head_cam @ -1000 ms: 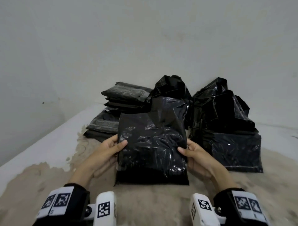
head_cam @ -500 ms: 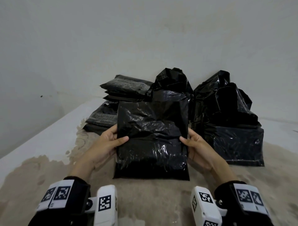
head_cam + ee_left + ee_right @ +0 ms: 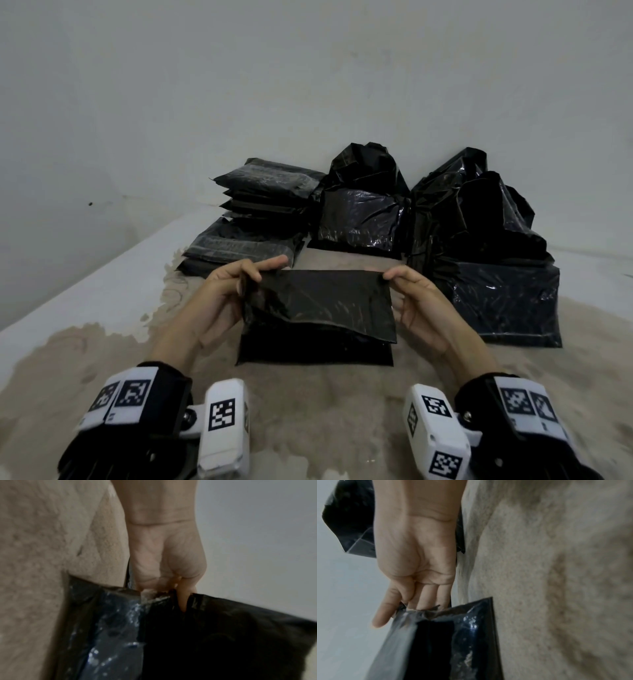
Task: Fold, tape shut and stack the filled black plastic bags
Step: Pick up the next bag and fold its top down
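Note:
A filled black plastic bag (image 3: 318,329) lies on the beige blanket in front of me, its top flap folded over towards me. My left hand (image 3: 239,284) pinches the flap's left corner and my right hand (image 3: 400,277) pinches its right corner. In the left wrist view, the left hand (image 3: 171,588) has its fingers curled into the bag (image 3: 188,635) at its edge. The right wrist view shows the right hand (image 3: 406,601) with thumb and fingers clamped on the bag (image 3: 445,635) at its crumpled corner. No tape is in sight.
A stack of flat taped bags (image 3: 260,205) sits at the back left. Unsealed filled bags stand behind: one in the middle (image 3: 363,212), a heap at the right (image 3: 486,260). The beige blanket (image 3: 308,411) covers the white surface; a wall rises close behind.
The bag stood upright between both hands before. Both hands have since slid from its sides to the top corners and brought the flap down towards me, and the bag now lies low.

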